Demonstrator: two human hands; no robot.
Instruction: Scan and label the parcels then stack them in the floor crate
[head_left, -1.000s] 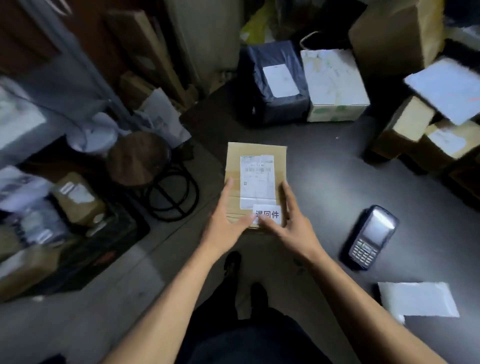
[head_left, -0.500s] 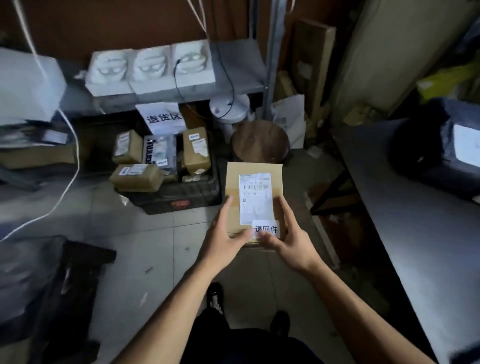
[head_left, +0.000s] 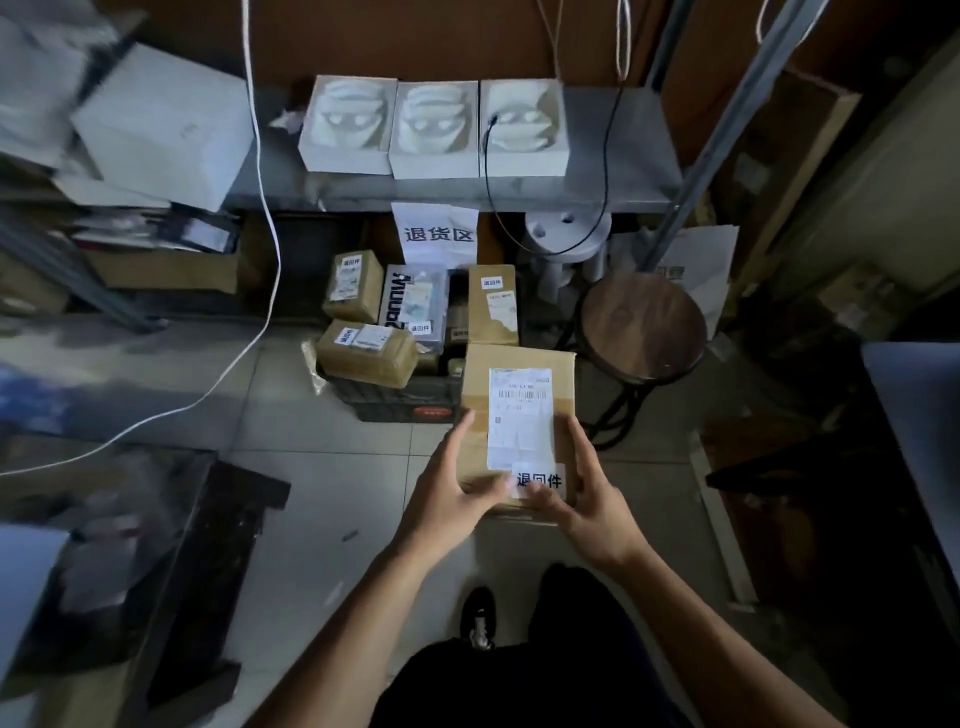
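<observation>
I carry a brown cardboard parcel (head_left: 519, 374) in the air above the tiled floor. It has a white shipping label and a small white sticker with dark characters at its near end. My left hand (head_left: 447, 493) grips its left near corner and my right hand (head_left: 587, 499) grips its right near corner, thumbs on top. Just beyond the parcel stands the dark floor crate (head_left: 400, 402), holding several labelled brown parcels (head_left: 366, 351) and a clear-wrapped one.
A round wooden stool (head_left: 644, 325) stands right of the crate. A grey shelf (head_left: 613, 182) above carries three white foam blocks (head_left: 434, 130). A white cable (head_left: 265, 291) hangs at left. A dark table edge (head_left: 914, 415) is at right, dark boxes at lower left.
I have turned left from the table to the floor crate, carrying the parcel with both hands. The scanner and table parcels have left the view; the crate is now closer.
</observation>
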